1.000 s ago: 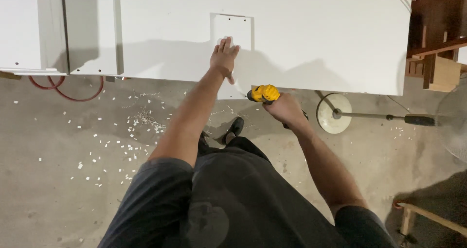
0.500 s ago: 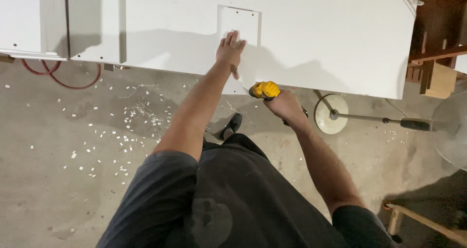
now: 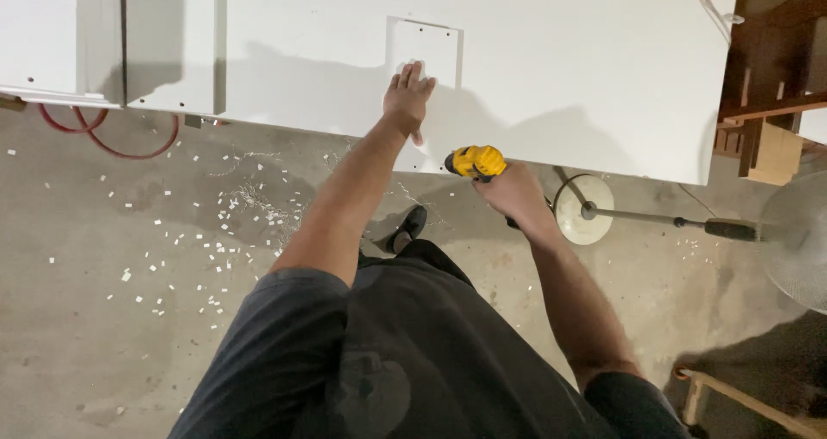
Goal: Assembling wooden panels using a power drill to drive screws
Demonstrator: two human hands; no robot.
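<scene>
A large white panel (image 3: 560, 68) lies flat in front of me, with a small white rectangular plate (image 3: 435, 43) set on it. My left hand (image 3: 408, 99) rests flat on the panel at the lower part of that plate, fingers spread a little. My right hand (image 3: 515, 193) grips a yellow and black cordless drill (image 3: 476, 161) just off the panel's near edge, its nose pointing left toward the panel edge below my left hand. My dark shirt and one shoe (image 3: 409, 227) show below.
A second white panel (image 3: 60, 34) lies at the left, with a red hose (image 3: 112, 142) under it. White scraps (image 3: 215, 232) litter the concrete floor. A fan with a round base (image 3: 584, 209) lies on the floor at right. Wooden furniture (image 3: 775, 103) stands at far right.
My left hand has slid further onto the panel, up to the small plate. The drill in my right hand has stayed near the panel's edge.
</scene>
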